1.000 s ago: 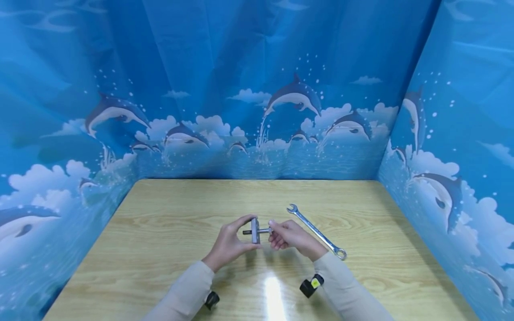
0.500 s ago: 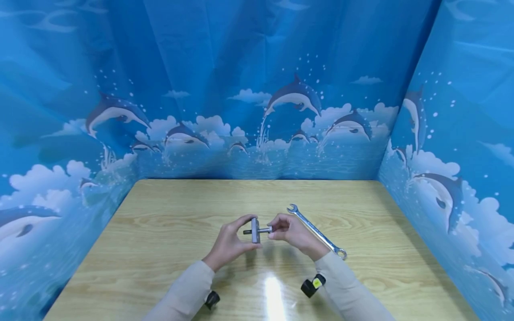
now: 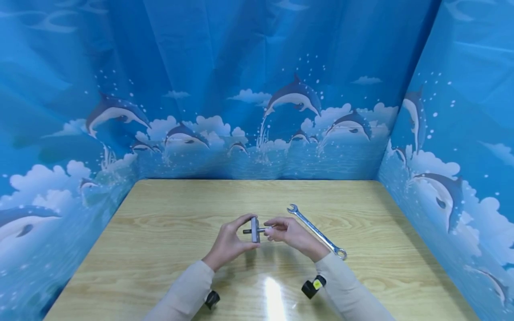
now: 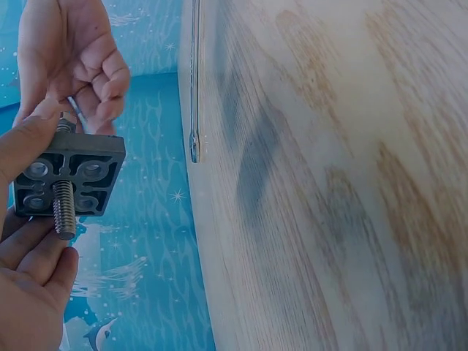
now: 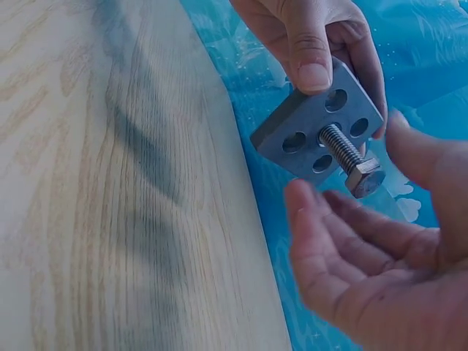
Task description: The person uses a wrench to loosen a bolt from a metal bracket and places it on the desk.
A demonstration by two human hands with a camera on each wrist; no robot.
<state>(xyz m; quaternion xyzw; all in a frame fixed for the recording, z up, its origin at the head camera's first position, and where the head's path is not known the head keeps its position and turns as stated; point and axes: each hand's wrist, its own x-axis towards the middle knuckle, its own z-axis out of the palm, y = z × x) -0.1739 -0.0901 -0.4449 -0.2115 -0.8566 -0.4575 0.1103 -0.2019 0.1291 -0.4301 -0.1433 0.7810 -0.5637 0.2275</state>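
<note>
My left hand [image 3: 230,241] holds a grey square metal plate [image 5: 276,133] by its edges, thumb on one side and fingers on the other. The plate has several round holes around its middle. Through its centre runs a hex-head bolt [image 5: 342,150], whose threaded end [image 4: 64,212] sticks out of the ribbed back face. On the bolt-head side is my right hand [image 3: 296,236]. In the right wrist view its thumb and bent fingers spread around the hex head [image 5: 364,179], with a visible gap to it. Both hands are raised over the table.
A combination wrench [image 3: 317,231] lies slantwise on the wooden table [image 3: 168,209], just beyond my right hand and forearm. Blue dolphin-print curtains [image 3: 257,133] stand along the table's back and sides. Each sleeve has a small black device at the wrist.
My right hand's fingers have gone from curled under the bolt head to reaching around it, and the hand has shifted slightly left. The left hand and plate stay almost still.
</note>
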